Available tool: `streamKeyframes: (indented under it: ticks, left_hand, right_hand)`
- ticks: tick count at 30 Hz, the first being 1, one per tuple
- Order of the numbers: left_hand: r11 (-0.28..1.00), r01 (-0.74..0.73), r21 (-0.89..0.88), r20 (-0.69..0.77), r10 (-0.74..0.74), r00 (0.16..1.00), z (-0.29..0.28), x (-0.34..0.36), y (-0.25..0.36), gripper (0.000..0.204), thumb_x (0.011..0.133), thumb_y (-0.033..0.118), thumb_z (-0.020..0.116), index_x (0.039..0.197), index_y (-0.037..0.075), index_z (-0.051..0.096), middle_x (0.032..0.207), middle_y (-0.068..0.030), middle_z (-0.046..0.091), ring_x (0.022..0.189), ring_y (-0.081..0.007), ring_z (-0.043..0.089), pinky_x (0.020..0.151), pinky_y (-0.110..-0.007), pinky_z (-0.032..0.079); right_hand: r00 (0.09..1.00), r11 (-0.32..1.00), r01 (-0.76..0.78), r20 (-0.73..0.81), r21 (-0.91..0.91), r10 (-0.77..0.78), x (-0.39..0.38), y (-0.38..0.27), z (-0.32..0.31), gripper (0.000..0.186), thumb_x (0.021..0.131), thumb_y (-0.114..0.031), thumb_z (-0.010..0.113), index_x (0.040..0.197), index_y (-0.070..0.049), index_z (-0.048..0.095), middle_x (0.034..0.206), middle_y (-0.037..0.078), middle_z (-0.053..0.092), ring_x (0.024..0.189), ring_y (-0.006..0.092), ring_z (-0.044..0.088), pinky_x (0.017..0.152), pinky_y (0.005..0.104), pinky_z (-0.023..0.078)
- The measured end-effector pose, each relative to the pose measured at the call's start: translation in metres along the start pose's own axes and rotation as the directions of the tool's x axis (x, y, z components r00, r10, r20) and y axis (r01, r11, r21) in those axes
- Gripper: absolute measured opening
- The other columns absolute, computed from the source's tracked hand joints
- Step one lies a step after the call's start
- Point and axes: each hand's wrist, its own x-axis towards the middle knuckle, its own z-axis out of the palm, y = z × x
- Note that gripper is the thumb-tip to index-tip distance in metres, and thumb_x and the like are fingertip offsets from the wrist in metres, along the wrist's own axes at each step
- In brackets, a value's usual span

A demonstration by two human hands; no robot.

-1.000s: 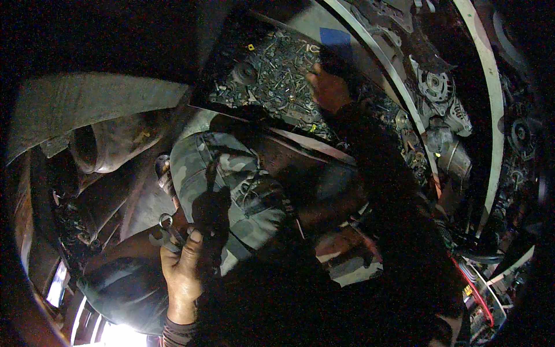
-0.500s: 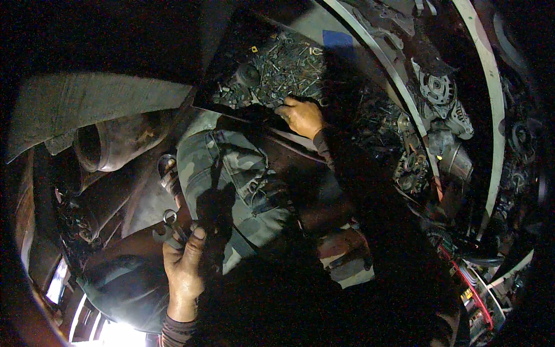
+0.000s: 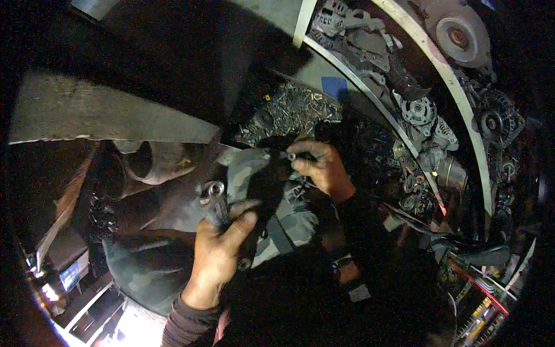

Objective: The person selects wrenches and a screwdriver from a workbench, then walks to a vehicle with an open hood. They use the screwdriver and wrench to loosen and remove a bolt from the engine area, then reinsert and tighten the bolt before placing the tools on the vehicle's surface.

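Note:
In the lower middle, my left hand (image 3: 219, 254) is closed round metal wrenches (image 3: 214, 199), their ring end above the thumb. My right hand (image 3: 318, 165), right of centre, pinches a small metal fastener (image 3: 292, 157), perhaps a nut or bolt; its exact kind is too small to tell. Both hands are over or beside my camouflage-trousered leg (image 3: 248, 170). Just beyond my right hand lies a dark bin (image 3: 295, 107) full of loose bolts, nuts and small hardware.
Light metal shelf rails (image 3: 471, 133) curve along the right, holding alternators (image 3: 417, 111) and other parts. A concrete ledge (image 3: 98, 115) and rusty cylinders (image 3: 139, 168) stand at left. A red-edged tool case (image 3: 477, 301) with sockets sits lower right.
My right hand has lifted out of the hardware bin and moved toward my body with a small piece. My left hand has moved up and right with the wrenches. The view has shifted.

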Motion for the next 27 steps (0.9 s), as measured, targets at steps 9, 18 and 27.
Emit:
streamKeyframes:
  ticks: [9,18,27]
  left_hand:
    - [0.912,0.332,-0.242,0.387,-0.223,0.895,0.014,0.075,0.049,0.028,0.103,0.034,0.070,0.091,0.011,0.061,0.074,0.0011,0.053,0.055,-0.0103,0.045,0.044,-0.026,0.032]
    - [0.989,0.008,-0.144,0.308,0.037,0.951,0.021,0.101,0.062,0.022,0.098,0.030,0.076,0.105,0.010,0.068,0.072,0.0021,0.057,0.057,-0.0102,0.052,0.048,-0.026,0.039]
    - [0.909,0.124,-0.398,0.373,0.036,0.927,0.024,0.108,0.048,0.017,0.099,0.024,0.074,0.103,0.009,0.065,0.078,0.0014,0.057,0.063,-0.0096,0.053,0.049,-0.025,0.038]
  right_hand:
    - [0.940,0.942,0.335,-0.076,0.032,-0.332,0.026,-0.063,0.019,0.027,0.089,-0.014,0.083,0.113,-0.002,0.076,0.109,0.008,0.069,0.105,0.0225,0.066,0.094,0.0340,0.052]
    - [0.986,0.383,0.054,-0.110,0.922,0.124,0.029,-0.071,0.005,0.034,0.093,0.000,0.062,0.127,0.003,0.064,0.118,0.015,0.070,0.115,0.0308,0.068,0.105,0.0453,0.055]
    - [0.981,0.861,0.078,-0.192,0.503,0.023,0.007,-0.127,-0.002,0.028,0.102,-0.001,0.055,0.128,0.006,0.061,0.127,0.018,0.069,0.120,0.0259,0.067,0.107,0.0424,0.054]
